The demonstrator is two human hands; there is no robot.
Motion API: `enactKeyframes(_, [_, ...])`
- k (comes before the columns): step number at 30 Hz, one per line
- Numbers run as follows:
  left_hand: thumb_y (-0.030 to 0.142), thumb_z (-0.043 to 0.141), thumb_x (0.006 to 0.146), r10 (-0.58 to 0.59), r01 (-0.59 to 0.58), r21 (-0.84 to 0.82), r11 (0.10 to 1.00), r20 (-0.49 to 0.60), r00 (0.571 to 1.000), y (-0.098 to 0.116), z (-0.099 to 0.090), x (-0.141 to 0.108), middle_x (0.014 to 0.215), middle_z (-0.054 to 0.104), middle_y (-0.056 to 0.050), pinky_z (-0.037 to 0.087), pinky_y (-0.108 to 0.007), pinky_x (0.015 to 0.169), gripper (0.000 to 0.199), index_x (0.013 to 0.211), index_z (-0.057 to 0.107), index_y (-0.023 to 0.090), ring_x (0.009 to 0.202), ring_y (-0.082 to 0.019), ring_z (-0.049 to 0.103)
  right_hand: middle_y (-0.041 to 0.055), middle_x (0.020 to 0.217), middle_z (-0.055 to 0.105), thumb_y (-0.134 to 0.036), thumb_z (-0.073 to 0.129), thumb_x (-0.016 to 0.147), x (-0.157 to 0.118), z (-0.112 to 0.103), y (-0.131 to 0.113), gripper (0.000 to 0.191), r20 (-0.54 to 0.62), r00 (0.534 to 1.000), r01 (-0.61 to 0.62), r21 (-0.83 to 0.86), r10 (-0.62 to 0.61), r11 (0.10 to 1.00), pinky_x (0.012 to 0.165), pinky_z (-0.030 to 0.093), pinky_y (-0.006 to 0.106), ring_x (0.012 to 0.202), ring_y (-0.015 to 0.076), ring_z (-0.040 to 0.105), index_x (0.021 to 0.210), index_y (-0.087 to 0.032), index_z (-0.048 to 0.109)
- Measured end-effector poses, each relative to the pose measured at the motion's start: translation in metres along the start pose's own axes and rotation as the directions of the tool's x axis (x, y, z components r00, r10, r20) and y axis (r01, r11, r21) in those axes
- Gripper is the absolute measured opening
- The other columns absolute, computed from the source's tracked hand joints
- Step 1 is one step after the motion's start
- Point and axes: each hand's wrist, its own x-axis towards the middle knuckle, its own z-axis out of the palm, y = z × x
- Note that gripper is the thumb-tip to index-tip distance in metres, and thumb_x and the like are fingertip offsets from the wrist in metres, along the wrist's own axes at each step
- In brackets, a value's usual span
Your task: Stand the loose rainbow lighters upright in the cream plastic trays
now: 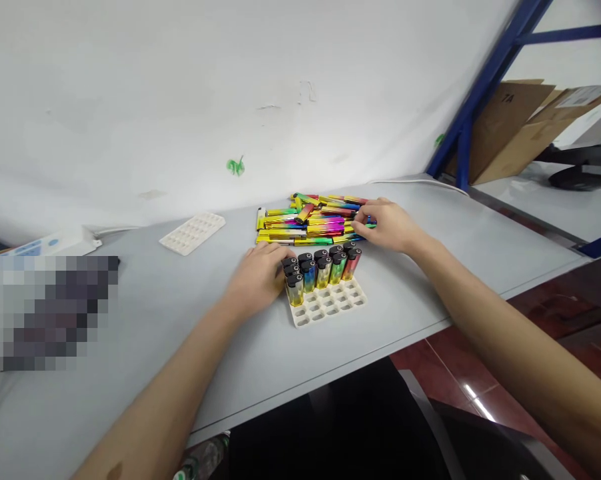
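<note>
A white tray (330, 308) with rows of oval holes lies near the middle of the table. Upright lighters (323, 272) with black tops and shiny coloured bodies fill its back row and left column; the front right holes are bare. My left hand (260, 277) is curled against the tray's back left corner, its fingertips partly hidden behind the lighters. Behind the tray lies a heap of loose metallic lighters (305, 223) in yellow, green, pink and blue. At the heap's right end, my right hand (385, 223) has thumb and fingers bent around a lighter, which is mostly covered.
Another white holed tray (193, 233) lies to the left near the wall. A pixelated dark object (55, 310) and a white box (55, 241) are at far left. Blue metal framing (463, 150) and cardboard boxes (515, 130) stand at right. The table's front edge runs below my arms.
</note>
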Motion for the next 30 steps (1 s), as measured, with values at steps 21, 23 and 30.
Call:
enactKeyframes(21, [0.017, 0.055, 0.082, -0.012, 0.012, 0.001, 1.000, -0.005, 1.000, -0.001, -0.002, -0.001, 0.106, 0.070, -0.006, 0.048, -0.042, 0.091, 0.022, 0.099, 0.066, 0.023, 0.105, -0.027, 0.058, 0.0050, 0.091, 0.071, -0.029, 0.064, 0.074, -0.010, -0.006, 0.001, 0.020, 0.211, 0.977, -0.047, 0.034, 0.038, 0.998, 0.068, 0.043, 0.031, 0.079, 0.0202, 0.061, 0.091, -0.019, 0.065])
enactKeyframes(23, [0.017, 0.055, 0.082, -0.015, 0.015, 0.002, 1.000, -0.002, 1.000, -0.001, -0.002, -0.001, 0.108, 0.070, -0.006, 0.047, -0.042, 0.092, 0.022, 0.100, 0.066, 0.023, 0.106, -0.027, 0.058, 0.0052, 0.094, 0.072, -0.029, 0.065, 0.073, -0.010, -0.007, -0.001, 0.021, 0.241, 0.970, -0.048, 0.032, 0.039, 0.998, 0.068, 0.043, 0.031, 0.081, 0.0209, 0.061, 0.091, -0.020, 0.065])
enactKeyframes(30, [0.016, 0.054, 0.082, -0.018, 0.018, 0.003, 1.000, 0.000, 1.000, 0.000, -0.002, -0.001, 0.107, 0.070, -0.005, 0.047, -0.041, 0.091, 0.022, 0.099, 0.065, 0.023, 0.106, -0.027, 0.058, 0.0040, 0.089, 0.068, -0.025, 0.068, 0.068, -0.010, -0.007, -0.007, 0.023, 0.254, 0.966, -0.068, 0.051, 0.053, 0.996, 0.063, 0.041, 0.030, 0.075, 0.0194, 0.058, 0.088, -0.020, 0.057])
